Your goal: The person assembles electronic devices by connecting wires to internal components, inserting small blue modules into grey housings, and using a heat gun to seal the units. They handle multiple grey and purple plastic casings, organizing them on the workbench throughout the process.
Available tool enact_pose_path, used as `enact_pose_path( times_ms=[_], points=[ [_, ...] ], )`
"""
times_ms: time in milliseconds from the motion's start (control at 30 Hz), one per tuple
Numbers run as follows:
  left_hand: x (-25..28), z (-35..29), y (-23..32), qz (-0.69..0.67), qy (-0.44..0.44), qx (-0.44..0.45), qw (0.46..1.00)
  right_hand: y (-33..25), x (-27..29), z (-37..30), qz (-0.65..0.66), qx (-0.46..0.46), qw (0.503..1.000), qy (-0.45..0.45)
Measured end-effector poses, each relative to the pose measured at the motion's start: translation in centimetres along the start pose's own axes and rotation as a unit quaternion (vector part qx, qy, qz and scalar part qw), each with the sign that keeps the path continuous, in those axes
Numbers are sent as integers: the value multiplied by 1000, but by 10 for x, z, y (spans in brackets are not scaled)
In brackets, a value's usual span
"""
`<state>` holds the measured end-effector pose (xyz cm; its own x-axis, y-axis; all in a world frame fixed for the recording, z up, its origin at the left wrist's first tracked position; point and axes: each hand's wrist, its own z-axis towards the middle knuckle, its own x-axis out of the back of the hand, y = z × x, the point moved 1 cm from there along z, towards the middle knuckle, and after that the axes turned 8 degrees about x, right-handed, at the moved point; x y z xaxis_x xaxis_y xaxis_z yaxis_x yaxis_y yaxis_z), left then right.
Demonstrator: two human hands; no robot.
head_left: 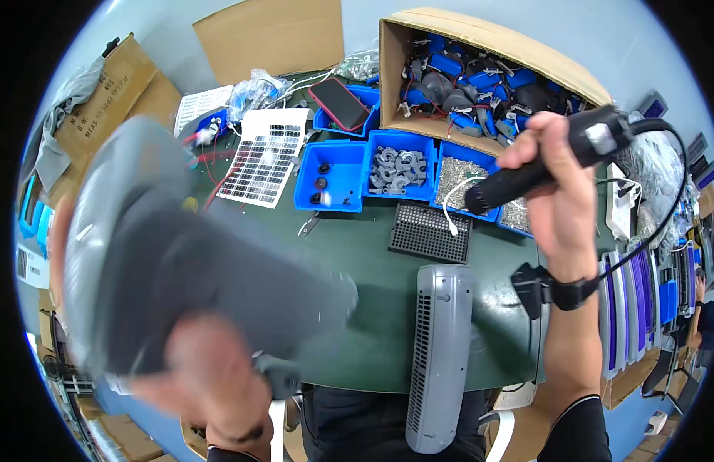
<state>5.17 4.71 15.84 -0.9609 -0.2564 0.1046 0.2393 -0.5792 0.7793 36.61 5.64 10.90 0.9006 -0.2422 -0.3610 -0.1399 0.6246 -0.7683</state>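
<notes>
My left hand (207, 369) is closed round a large grey plastic housing (203, 262), smeared by motion and raised over the table's left side. My right hand (561, 192) grips a black cylindrical electric screwdriver (603, 138); a black cable leaves its upper right end and the other end points left and down. A strap with a small black device (534, 289) is round my right wrist. Between my arms lies a long grey cover with slotted vents (443, 346), overhanging the table's near edge. Neither hand touches it.
Blue bins (330, 154) hold grey clips, screws and small black parts. Behind them a cardboard box (480, 38) is full of blue-wrapped parts and wires. A black perforated tray (430, 235) and a label sheet (264, 154) lie on the green table (349, 254). Purple-and-grey panels (634, 308) stand right.
</notes>
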Motion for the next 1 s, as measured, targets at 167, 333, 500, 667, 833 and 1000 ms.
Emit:
enact_pose_path(
  times_ms=[167,333,500,667,833,1000],
  points=[
    [-44,23,-56,42,50,-62,996,43,-31,-9,-15,-48,996,-69],
    [-51,26,-63,18,60,-20,998,70,-46,-11,-3,-84,992,-97],
    [-43,20,-66,55,64,-13,996,90,-47,-7,-8,-108,989,-96],
    [-13,-17,-31,82,134,-94,983,101,-46,-5,-4,-126,989,-83],
    [-22,-79,-35,174,-366,68,912,102,-53,-4,-2,-123,989,-78],
    [-69,-107,-53,173,-513,285,791,99,-60,-4,-31,-114,987,-105]
  ],
)
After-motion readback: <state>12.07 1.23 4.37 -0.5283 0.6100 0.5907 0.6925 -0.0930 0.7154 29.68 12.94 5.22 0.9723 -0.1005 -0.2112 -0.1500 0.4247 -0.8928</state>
